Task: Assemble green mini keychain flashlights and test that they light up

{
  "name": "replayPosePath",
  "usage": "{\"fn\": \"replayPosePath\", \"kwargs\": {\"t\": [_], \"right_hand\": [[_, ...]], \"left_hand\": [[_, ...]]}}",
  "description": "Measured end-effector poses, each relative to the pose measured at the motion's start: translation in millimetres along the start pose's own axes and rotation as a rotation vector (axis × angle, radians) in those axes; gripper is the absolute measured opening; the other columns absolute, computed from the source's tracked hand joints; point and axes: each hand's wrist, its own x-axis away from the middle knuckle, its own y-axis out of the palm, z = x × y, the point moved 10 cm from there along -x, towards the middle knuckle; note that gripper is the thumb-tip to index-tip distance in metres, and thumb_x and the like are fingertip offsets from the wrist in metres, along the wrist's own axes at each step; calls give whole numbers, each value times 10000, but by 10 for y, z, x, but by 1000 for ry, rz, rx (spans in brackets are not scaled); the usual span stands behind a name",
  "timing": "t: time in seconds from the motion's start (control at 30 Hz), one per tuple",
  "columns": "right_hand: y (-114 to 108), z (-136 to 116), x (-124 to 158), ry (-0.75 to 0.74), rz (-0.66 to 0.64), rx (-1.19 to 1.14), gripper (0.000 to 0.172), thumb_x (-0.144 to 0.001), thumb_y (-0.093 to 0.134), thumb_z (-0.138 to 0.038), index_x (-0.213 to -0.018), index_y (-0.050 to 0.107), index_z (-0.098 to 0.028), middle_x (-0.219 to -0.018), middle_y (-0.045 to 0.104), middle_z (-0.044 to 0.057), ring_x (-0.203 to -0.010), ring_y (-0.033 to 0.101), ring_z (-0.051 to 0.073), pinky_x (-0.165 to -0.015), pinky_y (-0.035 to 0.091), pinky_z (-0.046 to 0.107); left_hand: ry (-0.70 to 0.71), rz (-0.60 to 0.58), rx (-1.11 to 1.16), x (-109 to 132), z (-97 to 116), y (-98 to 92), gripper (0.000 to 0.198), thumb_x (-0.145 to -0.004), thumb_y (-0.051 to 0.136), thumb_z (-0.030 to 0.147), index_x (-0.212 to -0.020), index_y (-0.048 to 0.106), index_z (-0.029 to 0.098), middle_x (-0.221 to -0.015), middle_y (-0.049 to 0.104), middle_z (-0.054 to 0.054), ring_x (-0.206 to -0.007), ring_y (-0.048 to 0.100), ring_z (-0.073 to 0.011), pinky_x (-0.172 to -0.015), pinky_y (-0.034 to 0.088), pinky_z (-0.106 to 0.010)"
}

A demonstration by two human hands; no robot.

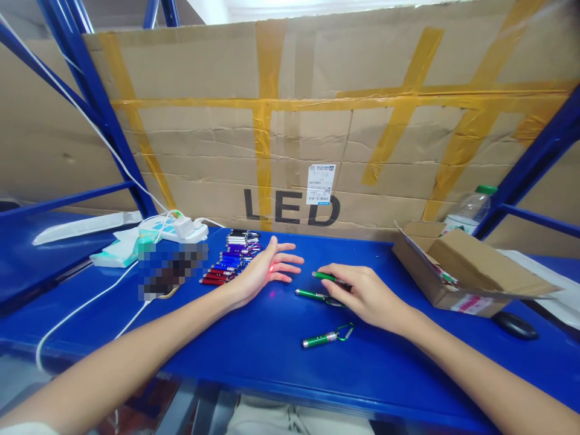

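Note:
My right hand [365, 294] is closed around a green keychain laser pointer [327, 278], aimed to the left. My left hand [267, 269] is held open on its edge, palm toward the pointer, and a red light spot glows on the palm. A second green pointer [315, 295] lies on the blue table [272, 350] just under my right hand. A third green pointer [326, 336] with a carabiner lies nearer to me. Behind my left hand, several red, blue, purple and black pointers [231, 260] lie in a neat row.
An open cardboard box [457, 269] sits at the right, a clear plastic bottle [471, 208] behind it and a black mouse [514, 325] beside it. A white power strip [174, 229] with cables lies at the left. A big cardboard sheet marked LED [317, 139] stands behind the table.

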Motion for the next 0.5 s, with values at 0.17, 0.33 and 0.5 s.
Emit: {"fn": "replayPosePath", "kwargs": {"t": [0.17, 0.33, 0.5], "right_hand": [[-21, 21, 6, 4, -23, 62, 312, -1132, 494, -395, -1198, 730, -202, -912, 788, 58, -727, 682, 190, -695, 462, 295], [127, -165, 21, -72, -184, 45, 296, -1138, 493, -370, -1182, 739, -213, -958, 799, 65, -783, 700, 198, -734, 471, 300], [94, -185, 14, -56, -173, 65, 309, -1165, 437, -370, -1211, 701, -217, -1032, 795, 82, -873, 732, 221, -784, 487, 316]], "left_hand": [[7, 9, 9, -5, 13, -2, 693, -1083, 419, 728, -1401, 641, 154, -1297, 766, -210, -1080, 762, -305, -823, 578, -361], [1, -3, 7, -22, 9, -7, 707, -1071, 433, 744, -1403, 636, 153, -1317, 754, -217, -1119, 754, -317, -858, 584, -381], [-6, -19, -8, 6, 3, 10, 726, -1080, 395, 746, -1424, 627, 152, -1335, 747, -214, -1141, 745, -318, -872, 577, -378]]}}
